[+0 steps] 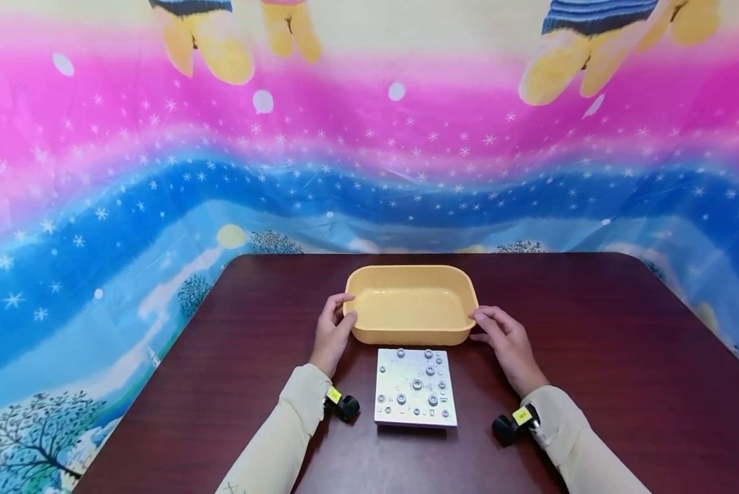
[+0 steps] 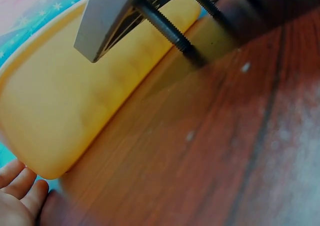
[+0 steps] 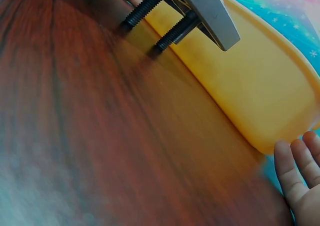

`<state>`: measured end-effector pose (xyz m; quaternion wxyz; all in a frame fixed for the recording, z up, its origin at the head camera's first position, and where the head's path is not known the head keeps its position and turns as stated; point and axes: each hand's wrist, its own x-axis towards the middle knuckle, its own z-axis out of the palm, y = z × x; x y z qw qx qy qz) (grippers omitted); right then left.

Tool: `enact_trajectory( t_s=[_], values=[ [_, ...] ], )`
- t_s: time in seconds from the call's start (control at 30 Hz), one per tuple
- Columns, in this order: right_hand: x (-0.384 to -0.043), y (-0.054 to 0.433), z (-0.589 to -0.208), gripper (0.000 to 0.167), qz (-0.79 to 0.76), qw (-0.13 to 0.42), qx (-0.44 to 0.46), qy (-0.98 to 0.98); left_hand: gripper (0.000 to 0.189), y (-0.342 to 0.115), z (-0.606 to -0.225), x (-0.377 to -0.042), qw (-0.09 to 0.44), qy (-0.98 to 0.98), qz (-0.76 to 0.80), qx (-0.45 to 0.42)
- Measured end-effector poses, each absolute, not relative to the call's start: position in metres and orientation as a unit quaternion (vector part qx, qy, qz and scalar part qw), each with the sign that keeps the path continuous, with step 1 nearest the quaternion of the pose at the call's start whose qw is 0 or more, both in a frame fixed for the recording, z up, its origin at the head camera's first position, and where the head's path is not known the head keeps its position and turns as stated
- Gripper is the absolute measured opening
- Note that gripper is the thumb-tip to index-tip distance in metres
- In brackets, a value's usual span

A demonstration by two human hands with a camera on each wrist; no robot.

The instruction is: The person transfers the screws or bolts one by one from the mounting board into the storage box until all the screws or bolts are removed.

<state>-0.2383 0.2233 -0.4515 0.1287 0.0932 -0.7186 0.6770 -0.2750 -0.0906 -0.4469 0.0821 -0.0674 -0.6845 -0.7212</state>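
A yellow plastic tub [image 1: 412, 336], rectangular with rounded corners, stands on the table with nothing inside it. At its left end my left hand [image 1: 332, 336] holds the rim, thumb near the front corner. My right hand [image 1: 510, 343] pinches the right end of the rim, some fingers lower along the outside. In front of the tub, between my forearms, sits a square silver metal plate [image 1: 406, 377] with several bolts and holes of different sizes. Threaded bolt shanks [image 2: 165, 28] stick out below the plate in both wrist views, and its underside is raised off the table.
The dark reddish wooden table [image 1: 252, 357] has a far edge just behind the tub. A printed cloth [image 1: 369, 165] with snowflakes hangs behind and along the sides. Small black wrist cameras [image 1: 347, 408] sit on both wrists, close to the plate's sides.
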Motion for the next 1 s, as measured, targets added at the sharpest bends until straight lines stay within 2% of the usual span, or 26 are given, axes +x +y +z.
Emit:
enact_trajectory(
  t_s=[0.2, 0.33, 0.4, 0.5, 0.57, 0.77, 0.87, 1.0],
  values=[
    [-0.242, 0.226, -0.445, 0.036, 0.633, 0.129, 0.1, -0.757, 0.033, -0.09, -0.455, -0.285, 0.109, -0.685, -0.716, -0.072],
    [-0.241, 0.226, -0.426, 0.021, 0.503, 0.132, 0.121, -0.845, 0.034, -0.091, -0.456, -0.283, 0.096, -0.69, -0.714, -0.064],
    [-0.238, 0.222, -0.412, 0.015, 0.421, 0.154, 0.137, -0.883, 0.034, -0.092, -0.454, -0.283, 0.091, -0.689, -0.717, -0.063],
    [-0.228, 0.21, -0.391, 0.013, 0.343, 0.177, 0.164, -0.908, 0.035, -0.092, -0.445, -0.279, 0.09, -0.689, -0.716, -0.068],
    [-0.219, 0.199, -0.381, 0.011, 0.324, 0.156, 0.19, -0.914, 0.035, -0.092, -0.437, -0.273, 0.095, -0.694, -0.71, -0.069],
    [-0.199, 0.176, -0.37, 0.01, 0.293, 0.007, 0.224, -0.93, 0.035, -0.091, -0.425, -0.265, 0.104, -0.698, -0.706, -0.06],
    [-0.193, 0.169, -0.37, 0.012, 0.257, -0.018, 0.198, -0.946, 0.035, -0.091, -0.426, -0.265, 0.097, -0.695, -0.71, -0.059],
    [-0.19, 0.162, -0.374, 0.013, 0.22, -0.019, 0.163, -0.962, 0.035, -0.091, -0.431, -0.266, 0.099, -0.692, -0.712, -0.06]
  ],
)
